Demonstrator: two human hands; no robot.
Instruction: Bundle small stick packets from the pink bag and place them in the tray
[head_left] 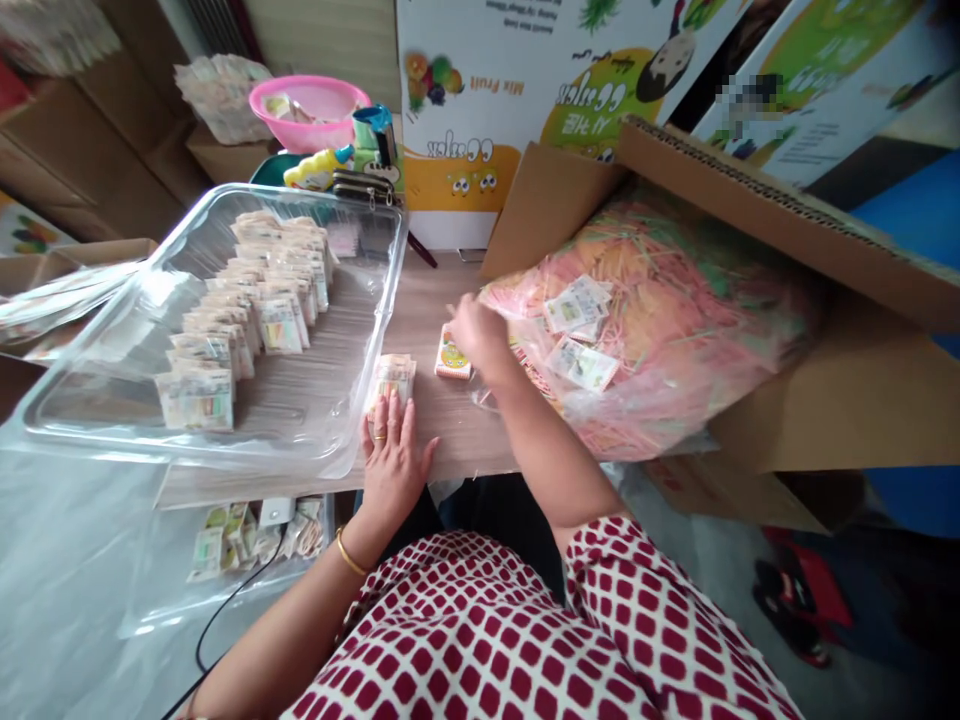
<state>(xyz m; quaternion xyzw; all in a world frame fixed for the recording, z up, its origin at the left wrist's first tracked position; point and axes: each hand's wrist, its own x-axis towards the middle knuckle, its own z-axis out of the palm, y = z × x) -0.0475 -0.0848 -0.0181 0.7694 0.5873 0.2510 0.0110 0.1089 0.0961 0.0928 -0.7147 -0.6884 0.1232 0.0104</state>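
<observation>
Clear, glossy plastic in the tray (292,400); matt, wood-grained finish on the desk (420,300). Thin, crinkled, shiny film for the bag (645,405). Brown corrugated cardboard, matt, in the carton (840,390); smooth printed card on the small box (451,358). Polished yellow metal for the bracelet (348,556); matt cloth for the top (465,640).

Under the left hand (391,468), the stack of flat paper packets (394,374) was cream with coloured print. Beside the right hand (481,335), the small rectangular card box (451,357) was white with a yellow patch. Right of that hand, the thin straw-like strands (660,280) were pink, orange and green. Below both hands, the cloth garment (480,630) had maroon lozenges on white
</observation>
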